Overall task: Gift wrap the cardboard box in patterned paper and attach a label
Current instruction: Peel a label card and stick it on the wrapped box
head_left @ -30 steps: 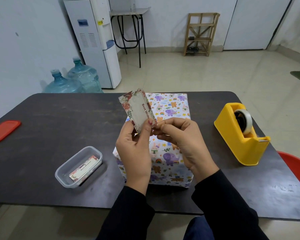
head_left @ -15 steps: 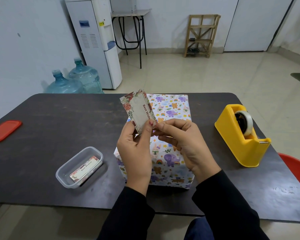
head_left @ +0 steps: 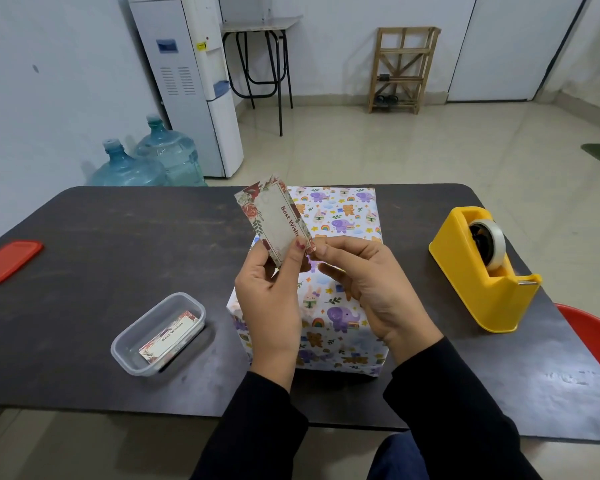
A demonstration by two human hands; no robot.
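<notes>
Fingers (head_left: 343, 247) of the right hand (head_left: 371, 289) and left hand (head_left: 271, 299) pinch the label's (head_left: 274, 220) lower end, hiding its last letters, above the partly hidden wrapped box (head_left: 340, 216) mid-table (head_left: 118, 254).

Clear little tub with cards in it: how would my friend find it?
Start at the dark rectangular table. Left of the animal-patterned wrapped box sits a clear rectangular plastic tub. Unlike the flat red lid farther left, it is see-through and holds floral cards.
</notes>
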